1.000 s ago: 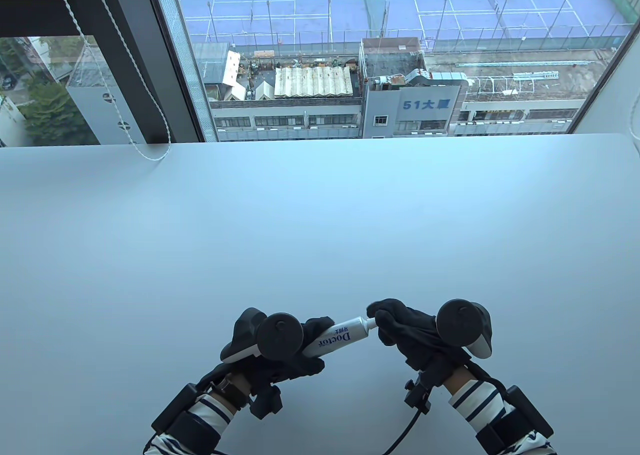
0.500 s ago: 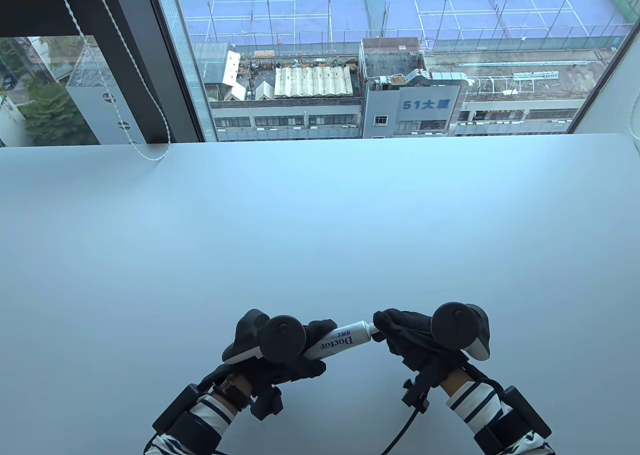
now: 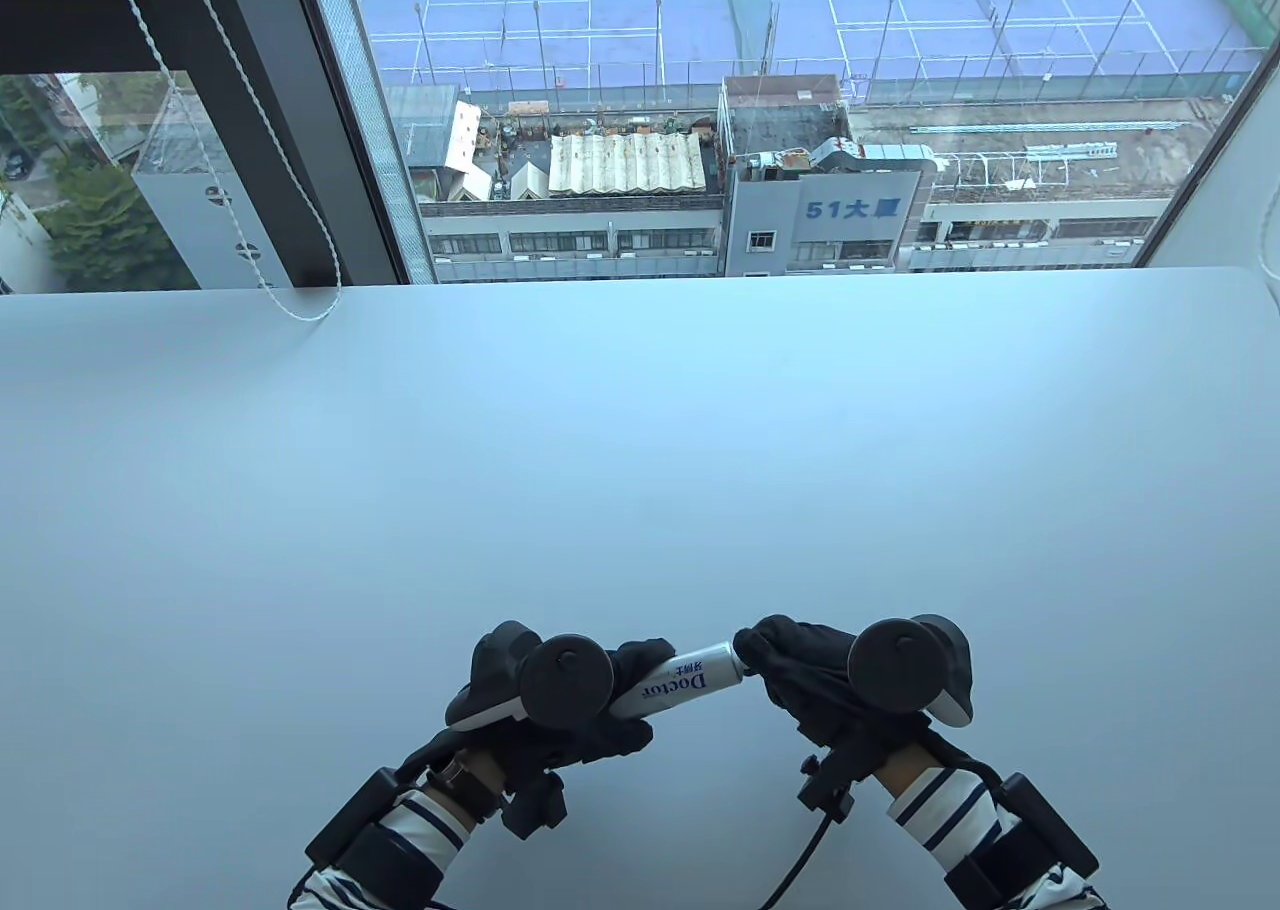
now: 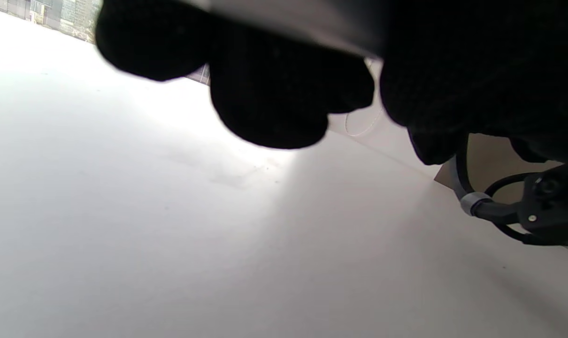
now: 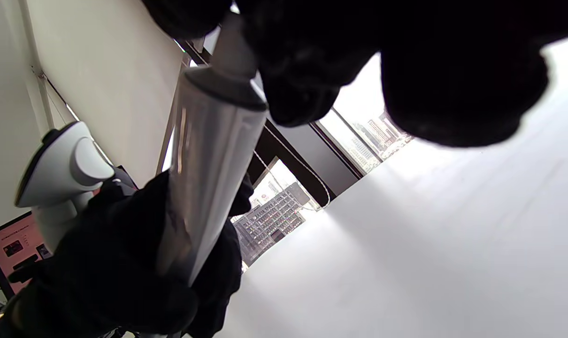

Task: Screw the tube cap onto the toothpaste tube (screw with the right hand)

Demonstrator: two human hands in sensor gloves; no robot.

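A white toothpaste tube (image 3: 685, 685) with blue "Doctor" lettering is held a little above the white table (image 3: 640, 450) near the front edge. My left hand (image 3: 610, 690) grips the tube's body; the grip also shows in the right wrist view (image 5: 124, 263). My right hand (image 3: 765, 655) pinches the tube's nozzle end, and its fingers (image 5: 303, 61) cover the white cap (image 5: 232, 42), of which only a sliver shows. The tube (image 5: 209, 169) runs from the left hand up to the right fingers.
A window with a blind cord (image 3: 250, 250) runs along the table's far edge. A cable (image 3: 810, 850) hangs from my right wrist over the table's front. The wide table surface stretches beyond the hands.
My right hand has shifted slightly left and rotated at the tube's nozzle end, covering the cap more. The left hand and tube have stayed nearly still.
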